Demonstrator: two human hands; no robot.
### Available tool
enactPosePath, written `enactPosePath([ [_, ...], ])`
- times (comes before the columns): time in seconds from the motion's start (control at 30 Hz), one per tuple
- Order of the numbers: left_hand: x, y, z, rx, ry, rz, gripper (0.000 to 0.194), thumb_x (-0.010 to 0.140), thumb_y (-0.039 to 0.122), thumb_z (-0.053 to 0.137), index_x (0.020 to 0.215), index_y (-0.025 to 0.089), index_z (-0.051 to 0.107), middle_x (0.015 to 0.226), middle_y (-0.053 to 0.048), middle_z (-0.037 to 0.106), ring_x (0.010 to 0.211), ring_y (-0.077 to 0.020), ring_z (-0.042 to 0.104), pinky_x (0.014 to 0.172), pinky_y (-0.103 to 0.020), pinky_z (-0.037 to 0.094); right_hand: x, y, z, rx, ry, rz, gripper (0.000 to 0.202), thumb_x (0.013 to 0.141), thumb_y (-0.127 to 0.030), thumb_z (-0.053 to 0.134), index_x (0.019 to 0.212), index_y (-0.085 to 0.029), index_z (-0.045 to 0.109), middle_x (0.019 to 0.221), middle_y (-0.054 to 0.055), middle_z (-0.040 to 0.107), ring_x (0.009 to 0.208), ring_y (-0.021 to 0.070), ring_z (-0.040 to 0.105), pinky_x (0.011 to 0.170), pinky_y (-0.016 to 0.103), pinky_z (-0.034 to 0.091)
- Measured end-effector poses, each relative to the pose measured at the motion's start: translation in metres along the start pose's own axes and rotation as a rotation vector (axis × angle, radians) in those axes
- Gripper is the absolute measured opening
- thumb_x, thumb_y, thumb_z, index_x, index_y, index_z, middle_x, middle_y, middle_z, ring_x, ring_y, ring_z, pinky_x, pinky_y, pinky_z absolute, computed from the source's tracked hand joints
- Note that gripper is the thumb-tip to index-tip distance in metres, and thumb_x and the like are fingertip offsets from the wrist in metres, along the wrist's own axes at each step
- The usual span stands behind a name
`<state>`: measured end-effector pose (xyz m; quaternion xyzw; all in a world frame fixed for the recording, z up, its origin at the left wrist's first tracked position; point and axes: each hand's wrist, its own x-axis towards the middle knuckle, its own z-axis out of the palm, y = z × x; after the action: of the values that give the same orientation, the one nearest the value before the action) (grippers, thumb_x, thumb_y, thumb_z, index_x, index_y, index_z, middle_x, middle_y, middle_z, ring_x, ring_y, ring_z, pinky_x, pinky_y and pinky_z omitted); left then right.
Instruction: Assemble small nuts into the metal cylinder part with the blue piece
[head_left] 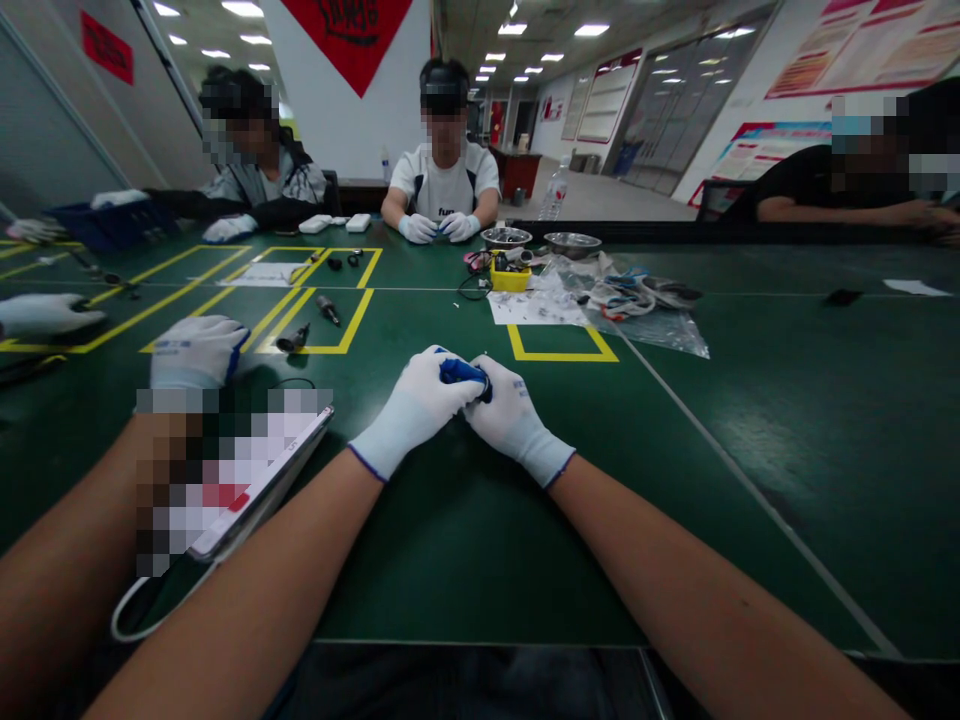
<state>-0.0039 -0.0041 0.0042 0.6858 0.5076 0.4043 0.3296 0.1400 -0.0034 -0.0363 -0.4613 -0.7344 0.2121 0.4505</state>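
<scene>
Close together over the green table [465, 560], my left hand [416, 400] and my right hand [511, 412] meet, both in white gloves with blue on the finger side. Their fingers are curled around a small dark piece [487, 390], of which only an end shows between them. Its kind cannot be made out, as the gloves hide most of it. Left of my left forearm lies a phone-like device [262, 480] with a lit screen and a white cable.
A co-worker's gloved hand [196, 352] rests at left. Dark cylindrical parts [328, 310] lie within yellow tape. Ahead are a yellow bin [510, 277], metal bowls [572, 243], a plastic bag with cables [645, 300] and a white sheet [525, 310]. Another person [444, 180] sits opposite.
</scene>
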Motion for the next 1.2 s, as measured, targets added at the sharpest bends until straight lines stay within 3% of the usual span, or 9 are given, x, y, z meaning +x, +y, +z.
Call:
enactPosePath([
  [0.3, 0.003, -0.005, 0.004, -0.131, 0.017, -0.076, 0.008, 0.069, 0.017, 0.078, 0.075, 0.017, 0.073, 0.081, -0.004, 0.071, 0.081, -0.0218, 0.068, 0.081, -0.038, 0.058, 0.000, 0.005, 0.003, -0.017, 0.012, -0.014, 0.009, 0.076, -0.023, 0.059, 0.079, -0.025, 0.050, 0.079, 0.001, 0.060, 0.075, 0.0200, 0.059, 0.068, 0.031, 0.043],
  [0.47, 0.003, -0.004, 0.001, -0.044, 0.028, -0.030, 0.006, 0.069, 0.017, 0.078, 0.071, 0.018, 0.073, 0.078, -0.003, 0.070, 0.077, -0.0213, 0.068, 0.074, -0.035, 0.058, 0.001, 0.007, 0.005, -0.024, -0.008, -0.026, 0.013, 0.075, -0.022, 0.060, 0.085, -0.024, 0.053, 0.086, 0.003, 0.061, 0.080, 0.0220, 0.060, 0.075, 0.034, 0.047],
  [0.67, 0.000, -0.002, 0.005, 0.124, 0.058, -0.031, 0.004, 0.077, 0.018, 0.073, 0.080, 0.018, 0.076, 0.091, -0.003, 0.069, 0.089, -0.0210, 0.070, 0.084, -0.036, 0.058, 0.002, 0.009, 0.006, -0.030, 0.021, -0.026, 0.013, 0.076, -0.021, 0.058, 0.088, -0.023, 0.054, 0.089, 0.004, 0.064, 0.083, 0.0221, 0.062, 0.078, 0.035, 0.051],
  [0.77, -0.002, -0.003, 0.007, 0.191, 0.102, 0.040, 0.005, 0.081, 0.017, 0.071, 0.085, 0.018, 0.074, 0.098, -0.004, 0.068, 0.092, -0.0208, 0.069, 0.089, -0.037, 0.058, 0.002, 0.010, 0.007, -0.037, 0.054, -0.025, 0.015, 0.076, -0.021, 0.059, 0.091, -0.023, 0.056, 0.092, 0.006, 0.067, 0.086, 0.0237, 0.064, 0.079, 0.037, 0.054],
  [0.9, -0.005, -0.005, 0.011, 0.232, 0.134, 0.204, 0.022, 0.086, 0.019, 0.070, 0.108, 0.018, 0.071, 0.112, -0.007, 0.069, 0.106, -0.0232, 0.068, 0.099, -0.039, 0.057, 0.002, 0.014, 0.007, -0.015, 0.166, 0.009, 0.026, 0.079, -0.023, 0.060, 0.105, -0.021, 0.059, 0.101, 0.010, 0.071, 0.093, 0.0271, 0.069, 0.087, 0.045, 0.058],
  [1.0, -0.006, -0.008, 0.013, 0.220, 0.108, 0.229, 0.043, 0.086, 0.022, 0.073, 0.128, 0.017, 0.064, 0.125, -0.010, 0.068, 0.116, -0.0252, 0.067, 0.105, -0.042, 0.055, 0.002, 0.019, 0.007, -0.003, 0.246, 0.013, 0.040, 0.081, -0.023, 0.061, 0.121, -0.018, 0.057, 0.115, 0.015, 0.072, 0.104, 0.0305, 0.070, 0.097, 0.052, 0.058],
  [1.2, -0.001, -0.014, 0.009, 0.213, 0.062, 0.123, 0.017, 0.092, 0.026, 0.066, 0.107, 0.019, 0.069, 0.110, -0.008, 0.074, 0.104, -0.0245, 0.070, 0.099, -0.043, 0.056, 0.001, 0.025, 0.014, 0.008, 0.206, -0.064, 0.071, 0.079, -0.017, 0.064, 0.149, -0.021, 0.049, 0.146, 0.016, 0.060, 0.133, 0.0324, 0.061, 0.117, 0.056, 0.049],
])
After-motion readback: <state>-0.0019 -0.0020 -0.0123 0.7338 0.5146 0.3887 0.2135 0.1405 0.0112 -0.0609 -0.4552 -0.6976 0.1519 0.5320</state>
